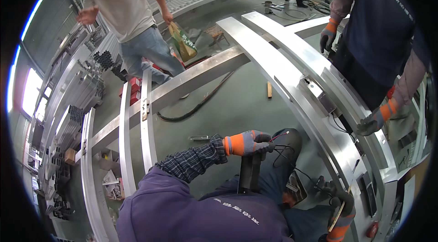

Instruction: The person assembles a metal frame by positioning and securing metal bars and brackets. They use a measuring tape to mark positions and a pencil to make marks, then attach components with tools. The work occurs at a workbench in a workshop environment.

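My left hand (248, 143), in a grey and orange glove, is closed around a thin black cable (292, 162). The cable loops over my knee, and one end shows red and pale wires (279, 135). Just below that hand, a dark rectangular box-like piece (249, 171) stands against my lap; whether the fingers also grip it is unclear. My right hand (340, 198), gloved alike, is closed on the cable's other stretch beside the long silver metal profile (315, 121). A thin yellowish stick (338, 214) crosses this hand, apparently between the fingers.
A metal box with a cable (315, 91) sits on the profiles. A dark flat device (368, 192) and a red-handled tool (372, 229) lie at right. One co-worker's gloved hand (376, 121) rests near the profiles; another person carries a bag (181, 43). A crossbeam (196, 76) spans ahead.
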### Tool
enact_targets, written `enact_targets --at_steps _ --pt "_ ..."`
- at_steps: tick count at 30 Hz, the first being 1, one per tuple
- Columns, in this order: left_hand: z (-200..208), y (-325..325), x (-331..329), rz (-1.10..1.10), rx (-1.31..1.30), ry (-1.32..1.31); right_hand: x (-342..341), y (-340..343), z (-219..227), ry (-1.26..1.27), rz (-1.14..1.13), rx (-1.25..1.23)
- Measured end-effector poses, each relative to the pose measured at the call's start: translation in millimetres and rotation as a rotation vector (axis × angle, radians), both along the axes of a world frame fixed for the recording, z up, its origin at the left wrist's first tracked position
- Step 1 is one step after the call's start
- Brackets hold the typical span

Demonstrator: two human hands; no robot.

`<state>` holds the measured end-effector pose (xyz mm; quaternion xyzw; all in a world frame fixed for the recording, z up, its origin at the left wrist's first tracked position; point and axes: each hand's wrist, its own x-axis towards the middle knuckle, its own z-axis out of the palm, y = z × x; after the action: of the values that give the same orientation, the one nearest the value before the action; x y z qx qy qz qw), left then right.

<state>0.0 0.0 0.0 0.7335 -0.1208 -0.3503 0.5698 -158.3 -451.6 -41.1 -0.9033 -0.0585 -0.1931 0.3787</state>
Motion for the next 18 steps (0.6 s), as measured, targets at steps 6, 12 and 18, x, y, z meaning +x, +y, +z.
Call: enact_targets --at_steps 6,12,18 --pt "-1.8 5.5 3.2 0.07 -0.071 -0.036 32.3 -7.2 -13.5 -0.088 0.123 0.048" --pt "1.1 12.7 2.5 0.105 -0.088 0.002 42.3 27.1 2.3 0.043 0.163 0.179" --pt "-6.3 23.1 -14.9 0.171 -0.124 -0.033 51.4 34.7 1.8 0.103 0.227 0.237"
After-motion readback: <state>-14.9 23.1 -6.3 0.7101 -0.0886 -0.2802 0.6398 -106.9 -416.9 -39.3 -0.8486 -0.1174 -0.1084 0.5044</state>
